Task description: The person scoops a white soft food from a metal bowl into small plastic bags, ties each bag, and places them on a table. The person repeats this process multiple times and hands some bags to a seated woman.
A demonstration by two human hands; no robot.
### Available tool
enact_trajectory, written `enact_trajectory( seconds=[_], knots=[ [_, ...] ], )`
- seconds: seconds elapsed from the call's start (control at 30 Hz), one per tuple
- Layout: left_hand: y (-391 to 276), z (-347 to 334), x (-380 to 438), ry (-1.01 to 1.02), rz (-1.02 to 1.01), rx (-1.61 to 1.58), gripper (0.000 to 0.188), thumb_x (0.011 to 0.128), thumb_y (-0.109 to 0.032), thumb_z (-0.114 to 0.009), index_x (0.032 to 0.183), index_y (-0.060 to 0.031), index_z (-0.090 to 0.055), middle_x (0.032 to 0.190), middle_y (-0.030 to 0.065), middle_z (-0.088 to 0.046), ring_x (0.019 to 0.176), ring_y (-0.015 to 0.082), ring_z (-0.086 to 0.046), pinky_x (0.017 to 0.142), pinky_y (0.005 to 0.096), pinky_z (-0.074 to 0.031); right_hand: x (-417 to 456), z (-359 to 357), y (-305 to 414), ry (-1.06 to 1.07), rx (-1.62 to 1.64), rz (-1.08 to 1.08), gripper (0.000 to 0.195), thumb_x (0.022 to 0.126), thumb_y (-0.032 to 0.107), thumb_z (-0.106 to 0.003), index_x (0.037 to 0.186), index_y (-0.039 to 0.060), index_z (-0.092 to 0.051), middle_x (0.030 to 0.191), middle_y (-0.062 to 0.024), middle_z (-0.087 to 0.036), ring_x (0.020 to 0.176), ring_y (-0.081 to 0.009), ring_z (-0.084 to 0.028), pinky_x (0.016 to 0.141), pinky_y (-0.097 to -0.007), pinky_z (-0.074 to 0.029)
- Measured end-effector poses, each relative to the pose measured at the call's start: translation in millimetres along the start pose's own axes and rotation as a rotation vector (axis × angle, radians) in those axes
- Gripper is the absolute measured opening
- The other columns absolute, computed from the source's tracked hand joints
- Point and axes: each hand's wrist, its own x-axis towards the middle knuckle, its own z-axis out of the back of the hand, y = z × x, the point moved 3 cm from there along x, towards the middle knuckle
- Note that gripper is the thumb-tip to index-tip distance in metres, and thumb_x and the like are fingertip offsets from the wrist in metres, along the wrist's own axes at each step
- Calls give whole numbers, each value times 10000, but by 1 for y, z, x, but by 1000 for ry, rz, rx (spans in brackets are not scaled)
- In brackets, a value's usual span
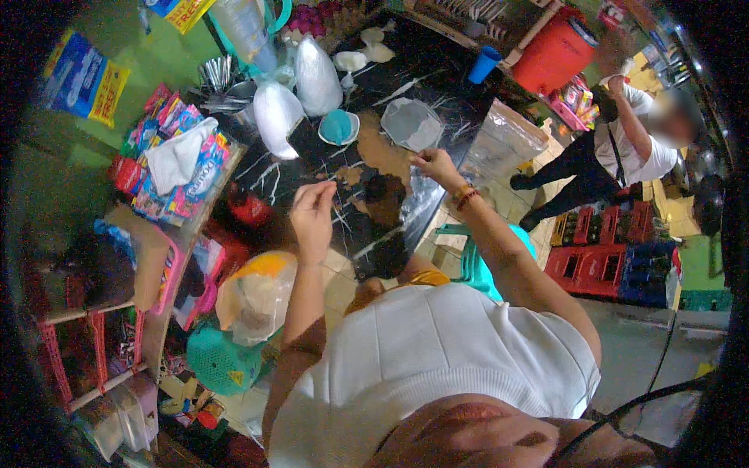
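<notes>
My left hand point(313, 213) hovers over the front of a black marble-patterned table point(366, 245), thumb and fingertips pinched together. My right hand point(440, 168), with bracelets at the wrist, is also pinched, just in front of a pale octagonal bowl point(412, 124). Whether either pinch holds something thin or clear cannot be made out. Between the hands lies a brown patch point(383, 146) on the tabletop. Beyond it sits a small white bowl with a teal scoop point(337, 127). Two white plastic bags point(316, 76) stand behind. Clear plastic point(422, 196) shows below my right hand.
A pack of clear plastic bags point(503, 136) lies at the table's right edge. Sachets and a white cloth point(181, 155) rest at left. Teal stools point(225, 358) stand low, one beside my right arm. A co-worker point(629, 126) stands at right near stacked bottle crates point(591, 266).
</notes>
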Motion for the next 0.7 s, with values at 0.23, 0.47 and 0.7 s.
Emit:
enact_trajectory(
  seconds=[0.23, 0.47, 0.7],
  knots=[
    [1, -17, -4, -77, 109, 126, 86, 850, -47, -660, 919, 3, -668, 889, 83, -626, 813, 177, -604, 732, 276, -481, 188, -54, 32, -102, -323, 77, 559, 813, 530, -627, 871, -26, -651, 734, -207, -660, 730, -322, -660, 683, -406, -509],
    [15, -30, -29, -525, 400, 137, 37, 865, -37, -642, 882, -7, -656, 881, 78, -639, 813, 154, -574, 729, 263, -464, 308, -104, 85, 140, -437, -233, 827, 842, 590, -518, 1300, -74, -337, 1247, -260, -546, 1145, -410, -544, 978, -462, -428],
    [-5, -121, 39, -113, 340, 276, 82, 804, 0, -665, 881, -27, -664, 867, 112, -648, 821, 238, -604, 746, 306, -483, 347, -69, 51, 103, -351, 41, 409, 885, 345, -468, 1048, 5, -627, 1067, -268, -619, 1035, -422, -581, 889, -495, -462]
  ],
)
